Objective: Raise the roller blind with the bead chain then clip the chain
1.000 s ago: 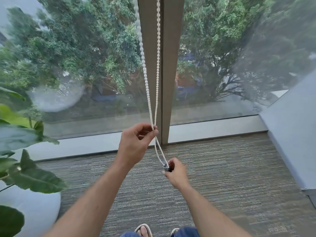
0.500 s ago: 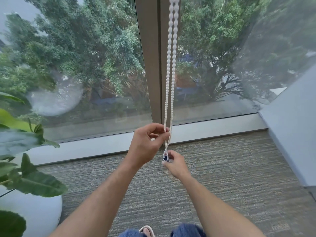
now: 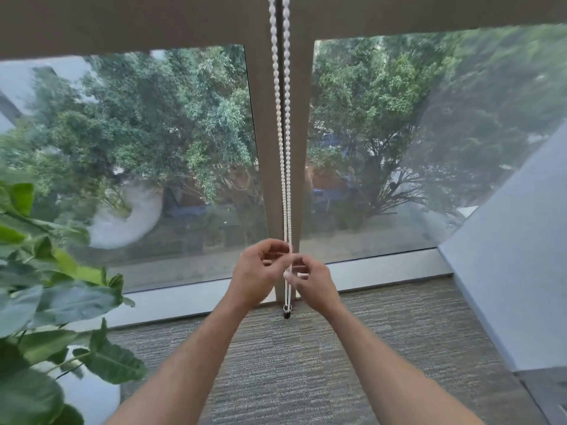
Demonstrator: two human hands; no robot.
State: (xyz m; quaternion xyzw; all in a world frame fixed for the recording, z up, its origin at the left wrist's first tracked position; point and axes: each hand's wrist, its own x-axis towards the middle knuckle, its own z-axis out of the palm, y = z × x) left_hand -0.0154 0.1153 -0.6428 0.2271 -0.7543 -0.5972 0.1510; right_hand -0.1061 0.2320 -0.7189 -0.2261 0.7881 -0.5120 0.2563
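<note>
**Up close: 2 hands meet on a blind's bead chain**

Both hands of a person are raised in front of a floor-to-ceiling window, fingers curled around the white bead chain (image 3: 283,133), which hangs as 2 near-parallel strands down the face of the brown mullion (image 3: 264,154) between 2 glass panes. The left hand (image 3: 260,273) pinches the chain from the left, thumb and forefinger closed at the strands; the right hand (image 3: 310,282) grips it from the right, a little lower, its fingertips touching the same strands. The hands are almost touching each other. Below them the loop of the chain ends at a small dark fitting (image 3: 287,312) close to the foot of the mullion, level with the window sill (image 3: 383,268); whether it is fixed there cannot be told. The roller blind (image 3: 122,23) fills the top of the view, its lower edge lying across the upper part of the panes. A leafy plant (image 3: 46,286) in a white pot (image 3: 92,397) stands at the left, on grey carpet (image 3: 291,378).
</note>
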